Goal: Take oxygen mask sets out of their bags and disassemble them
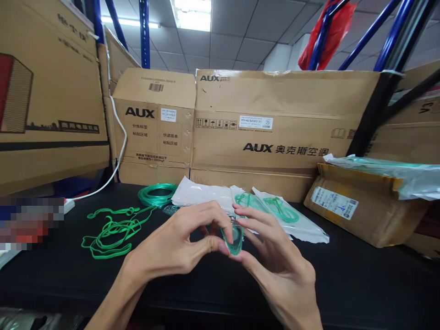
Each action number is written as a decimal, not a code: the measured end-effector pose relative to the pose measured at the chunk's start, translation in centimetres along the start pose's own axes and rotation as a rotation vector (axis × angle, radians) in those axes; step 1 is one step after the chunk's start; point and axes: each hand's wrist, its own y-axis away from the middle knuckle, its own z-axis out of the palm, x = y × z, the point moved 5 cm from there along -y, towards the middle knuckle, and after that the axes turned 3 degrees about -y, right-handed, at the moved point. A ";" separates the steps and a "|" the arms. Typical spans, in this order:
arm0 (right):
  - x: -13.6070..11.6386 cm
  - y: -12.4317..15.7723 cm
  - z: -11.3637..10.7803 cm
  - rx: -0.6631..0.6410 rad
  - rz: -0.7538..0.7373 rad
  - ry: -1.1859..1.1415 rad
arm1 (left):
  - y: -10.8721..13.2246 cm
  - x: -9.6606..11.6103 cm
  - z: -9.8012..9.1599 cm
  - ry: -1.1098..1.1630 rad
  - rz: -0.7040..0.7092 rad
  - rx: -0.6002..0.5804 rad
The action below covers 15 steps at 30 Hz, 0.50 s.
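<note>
A small, clear green plastic cup-shaped piece (234,238) is held up in front of me above the black table, its exact kind hard to make out. My left hand (185,236) pinches its left side between thumb and fingers, one fingertip reaching into it. On the other side, my right hand (275,256) grips it with the thumb below and fingers at the upper edge. Behind the hands lie white and clear packets (283,211) with green tubing inside. To the left are a coil of clear green tubing (156,196) and a tangle of green elastic straps (115,233).
Cardboard boxes (288,123) wall off the back of the black table (347,279). At right, an opened carton (364,201) has plastic packets (381,169) on top. A white cable (120,151) runs down at left to a power strip (69,205). Blue shelf posts (144,36) rise behind.
</note>
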 end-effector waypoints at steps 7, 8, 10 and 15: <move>0.2 0.1 0.1 0.006 0.031 -0.028 | 0.2 -0.3 0.1 0.047 -0.019 -0.005; 0.2 0.1 0.1 0.008 0.037 -0.026 | 0.2 -0.4 0.1 0.055 -0.020 -0.005; 0.2 0.1 0.0 0.016 0.039 -0.011 | 0.1 -0.5 0.2 0.059 -0.028 -0.005; 0.1 0.0 -0.1 0.044 0.024 0.006 | 0.0 -0.5 0.1 0.010 -0.022 0.000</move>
